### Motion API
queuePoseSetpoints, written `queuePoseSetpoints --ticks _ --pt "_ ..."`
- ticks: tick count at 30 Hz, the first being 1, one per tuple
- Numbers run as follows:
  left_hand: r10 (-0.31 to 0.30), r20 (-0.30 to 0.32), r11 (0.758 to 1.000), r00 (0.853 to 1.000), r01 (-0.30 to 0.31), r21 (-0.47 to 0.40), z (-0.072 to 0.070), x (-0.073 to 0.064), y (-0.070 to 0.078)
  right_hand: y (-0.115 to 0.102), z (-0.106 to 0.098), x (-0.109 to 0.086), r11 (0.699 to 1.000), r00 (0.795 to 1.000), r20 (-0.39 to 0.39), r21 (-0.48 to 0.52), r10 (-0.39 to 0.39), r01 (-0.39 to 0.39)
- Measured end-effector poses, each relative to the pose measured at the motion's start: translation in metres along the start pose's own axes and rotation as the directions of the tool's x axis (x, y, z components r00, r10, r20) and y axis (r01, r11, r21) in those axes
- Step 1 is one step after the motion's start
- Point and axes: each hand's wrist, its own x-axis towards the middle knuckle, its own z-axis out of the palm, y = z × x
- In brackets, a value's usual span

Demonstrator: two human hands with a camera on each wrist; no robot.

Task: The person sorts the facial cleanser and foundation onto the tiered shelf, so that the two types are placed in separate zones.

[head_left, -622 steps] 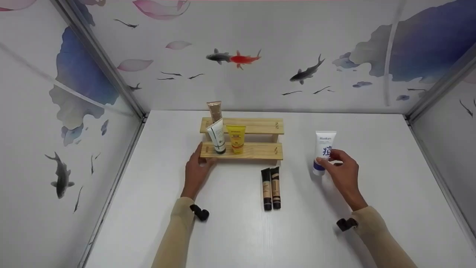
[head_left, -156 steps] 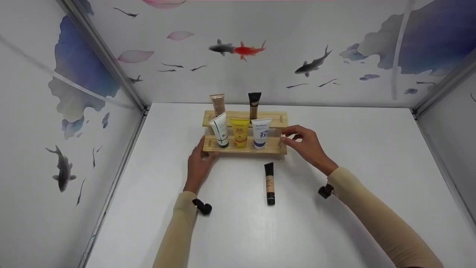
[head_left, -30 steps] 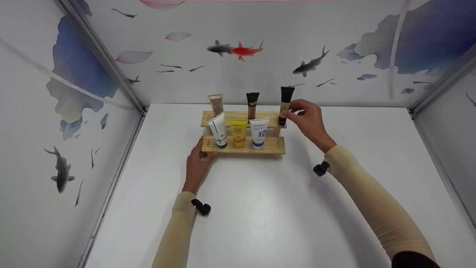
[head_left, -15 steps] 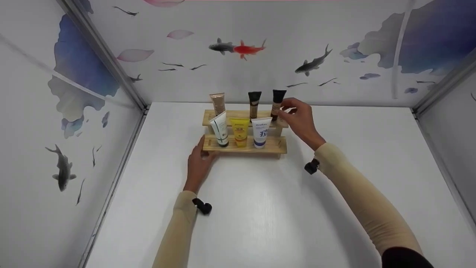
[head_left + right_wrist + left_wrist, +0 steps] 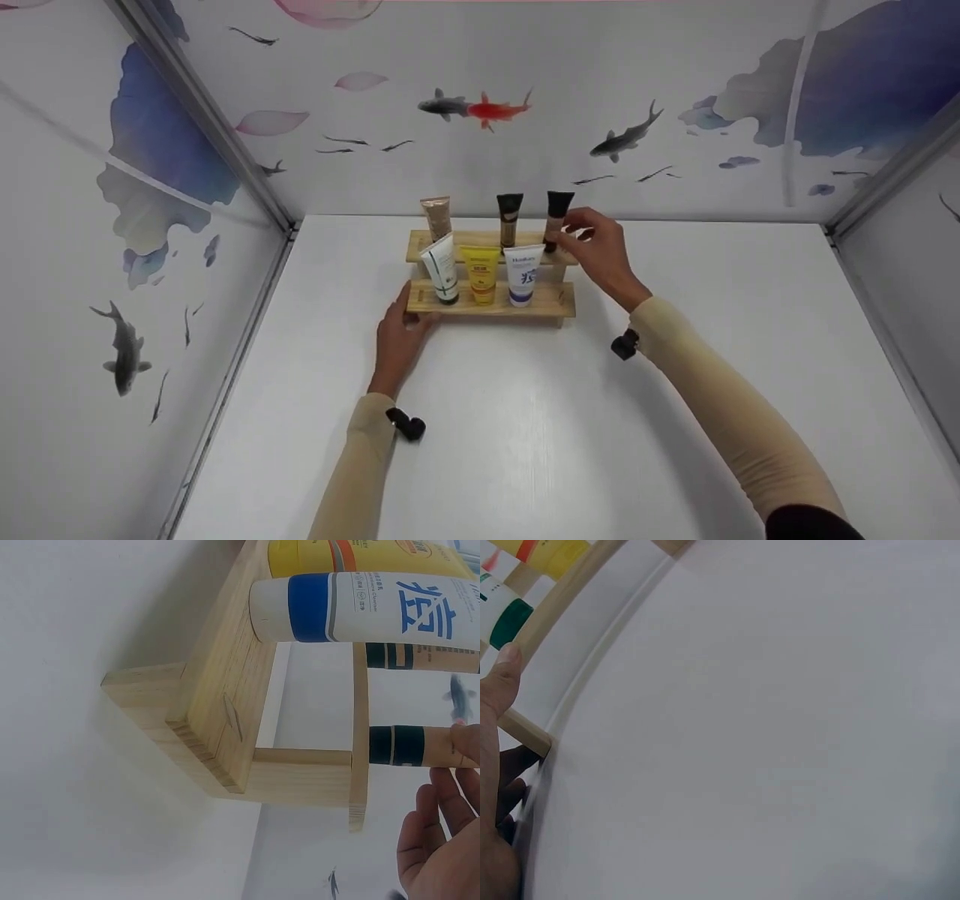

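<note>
A two-step wooden rack (image 5: 551, 304) bears several cosmetic tubes. My left hand (image 5: 396, 345) grips its lower left end, thumb (image 5: 507, 673) on the front edge by the green cap. At the upper step's right, my right hand (image 5: 602, 255) pinches a beige tube with black ends (image 5: 559, 204); its dark cap (image 5: 384, 745) is right at the board. To its left stand a similar black-ended tube (image 5: 509, 206) and a brown tube (image 5: 436, 214). Along the lower step are a tilted white tube with a green cap (image 5: 440, 266), a yellow tube (image 5: 481, 276) and a white-and-blue tube (image 5: 522, 274).
The rack stands on a white table (image 5: 495, 450), near its back edge. Behind it rises a back panel (image 5: 555, 150) printed with fish, and a side panel (image 5: 60, 262) bounds the left.
Earlier, the white-and-blue tube was held off the rack and both black-ended tubes lay on the table. Over the last second my right hand has shifted its tube leftward; the left hand stays.
</note>
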Motion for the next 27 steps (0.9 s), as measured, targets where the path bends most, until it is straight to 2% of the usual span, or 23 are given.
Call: queuePoseSetpoints --ticks 13,20,27 --pt "0.036 -0.017 0.999 0.999 -0.037 -0.005 -0.002 0.0019 -0.0002 0.0007 -0.0007 0.0016 0.999 0.999 0.017 -0.011 -0.04 0.04" --pt "0.039 -0.014 0.999 0.999 -0.039 -0.032 -0.0017 0.0036 0.0004 -0.0009 -0.002 0.0033 0.999 0.999 0.02 -0.013 -0.043 0.044" --pt "0.035 -0.018 0.999 0.999 -0.036 -0.007 0.0007 0.0031 0.0 0.0007 -0.0034 0.0012 0.999 0.999 0.015 -0.028 -0.046 0.046"
